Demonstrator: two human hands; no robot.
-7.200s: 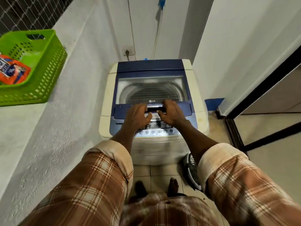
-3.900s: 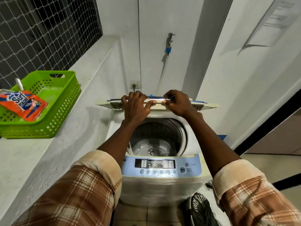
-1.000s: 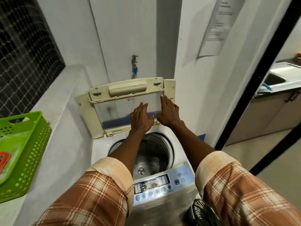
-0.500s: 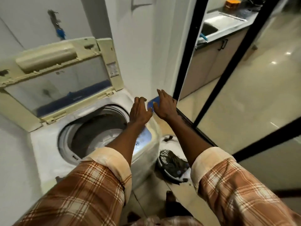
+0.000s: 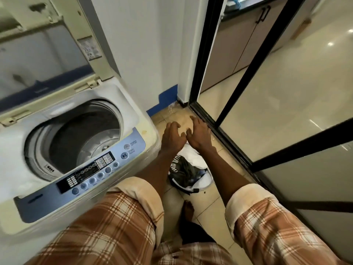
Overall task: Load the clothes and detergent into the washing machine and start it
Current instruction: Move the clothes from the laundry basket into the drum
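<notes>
The top-loading washing machine (image 5: 131, 104) fills the left of the view with its lid (image 5: 47, 52) folded upright and the steel drum (image 5: 86, 138) bare inside. On the floor to its right lies a pile of clothes (image 5: 188, 169), dark and white, in a white basket. My left hand (image 5: 172, 138) and my right hand (image 5: 198, 135) hover side by side just above the pile's far end, fingers spread and holding nothing. The detergent is out of view.
The blue control panel (image 5: 91, 173) faces me at the machine's front. A black-framed sliding glass door (image 5: 246, 152) runs along the right of the narrow tiled floor. My bare foot (image 5: 188, 209) stands near the clothes. A white wall with blue tape (image 5: 164, 100) is behind.
My hands left the raised lid and swung right and down toward the clothes on the floor. My view turned from the machine's back wall to the floor beside it.
</notes>
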